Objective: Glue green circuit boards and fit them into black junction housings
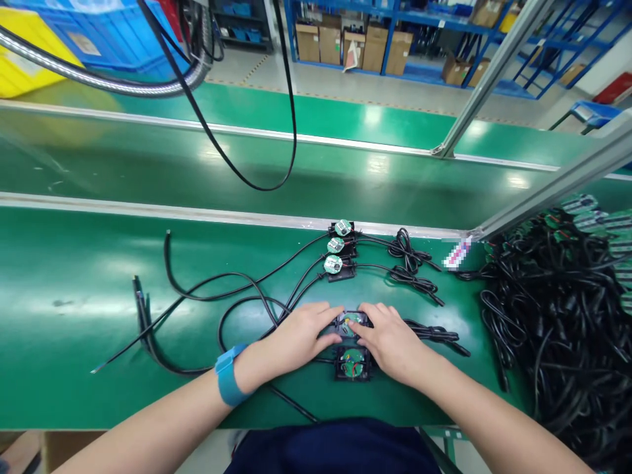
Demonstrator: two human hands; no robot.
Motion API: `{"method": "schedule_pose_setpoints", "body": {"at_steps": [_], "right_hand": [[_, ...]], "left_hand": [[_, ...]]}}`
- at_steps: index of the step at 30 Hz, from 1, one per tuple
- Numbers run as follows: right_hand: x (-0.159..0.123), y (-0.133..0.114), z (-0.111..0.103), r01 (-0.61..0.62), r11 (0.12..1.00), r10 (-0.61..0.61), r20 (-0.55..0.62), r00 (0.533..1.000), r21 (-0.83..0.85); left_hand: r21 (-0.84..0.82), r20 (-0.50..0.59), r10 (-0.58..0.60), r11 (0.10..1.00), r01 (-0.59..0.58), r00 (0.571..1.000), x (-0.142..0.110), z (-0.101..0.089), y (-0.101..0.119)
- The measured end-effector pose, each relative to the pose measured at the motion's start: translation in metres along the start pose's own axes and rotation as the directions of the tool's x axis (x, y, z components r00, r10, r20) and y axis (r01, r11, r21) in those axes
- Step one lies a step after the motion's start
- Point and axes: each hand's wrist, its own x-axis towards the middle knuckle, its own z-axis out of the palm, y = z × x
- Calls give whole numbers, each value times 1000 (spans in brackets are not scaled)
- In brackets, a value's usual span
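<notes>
Clasping a black housing between them, the left grip has finger and thumb at its left edge, while the right grip curls at its right edge, thumb on the green circuit board inside. Just nearer the person than the grips lies a second housing with a green board. Beyond the grips, toward the counter's far edge, three round boards sit by black housings. Left of the left grip, loose black cables loop; right of the right grip lie a bundled cable and a big cable heap. Beyond the right grip, beside that heap, a white label carries pinkish print, pixelated past reading. Well beyond the left grip, a blue crate bears a pale label, unreadable.
</notes>
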Motion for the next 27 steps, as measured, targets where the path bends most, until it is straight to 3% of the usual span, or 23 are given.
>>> {"method": "schedule_pose_setpoints", "body": {"at_steps": [4, 6, 9, 11, 15, 19, 23, 25, 27], "right_hand": [[2, 5, -14, 30, 989, -26, -28, 999, 144], [15, 16, -21, 35, 983, -5, -165, 986, 182], [50, 39, -30, -84, 985, 132, -338, 932, 152], [73, 53, -34, -173, 973, 212, -297, 931, 154], [94, 64, -40, -206, 946, 223, -43, 974, 252], [75, 59, -41, -208, 897, 204, 53, 978, 391], [52, 56, -39, -302, 708, 252, 172, 952, 638], [48, 56, -37, -304, 650, 283, 149, 947, 696], [47, 57, -34, -253, 708, 317, 22, 948, 659]], "left_hand": [[0, 9, 9, 1000, -9, 1000, -2, -12, 5], [23, -94, -30, 999, 32, 995, 6, -23, -1], [97, -238, -164, 977, 191, 957, 29, -37, -19], [121, -200, -239, 956, 266, 950, 43, -40, -30], [116, -120, -269, 952, 283, 956, 54, -34, -42], [28, -146, -197, 979, 203, 970, 45, -29, -39], [-229, -117, -214, 956, 184, 970, 39, -32, -35], [-404, -40, -244, 891, 208, 969, 41, -37, -34], [-564, 55, -246, 792, 234, 968, 46, -44, -34]]}}
